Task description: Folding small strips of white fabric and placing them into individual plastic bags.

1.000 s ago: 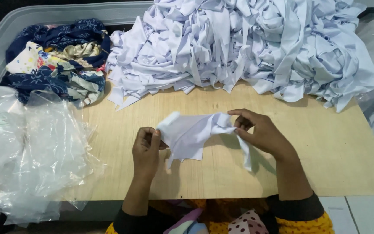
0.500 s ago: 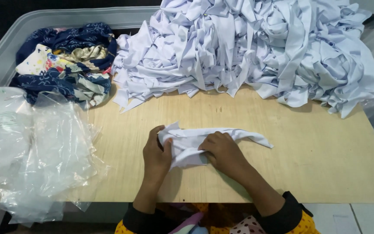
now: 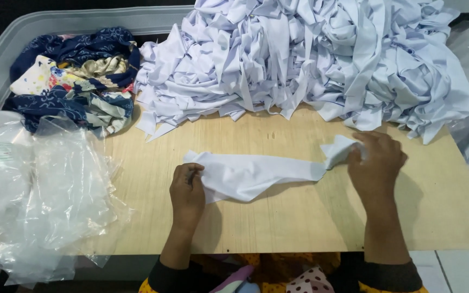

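From the head view, a strip of white cloth (image 3: 256, 173) lies stretched flat across the middle of a pale plywood board (image 3: 299, 222). The strip is plain, thin and a little creased, broad and bellied toward its left end, narrowing toward the right, where it bunches into a small crumpled tuft.

The left hand (image 3: 187, 194) sits on the strip's left end, fingers curled down over the cloth and pinching it against the board. The right hand (image 3: 376, 163) is at the far end, closed on the crumpled tuft with the fingers folded round it. The strip runs nearly level between the two hands, pulled out long, its lower edge sagging slightly near the left hand.

Behind the strip, along the far edge of the board, rises a big heap of white cloth strips (image 3: 310, 59); its loose tails spill onto the wood and come close to the right hand without touching the stretched piece. At the far left a bundle of dark blue flowered fabric (image 3: 71, 76) rests against a grey plastic tub (image 3: 6, 49). Crumpled clear plastic bags (image 3: 39, 184) cover the left end of the board, well apart from the left hand. Bare wood shows in front of the strip down to the near edge, and to the right of the right hand as far as the board's corner.
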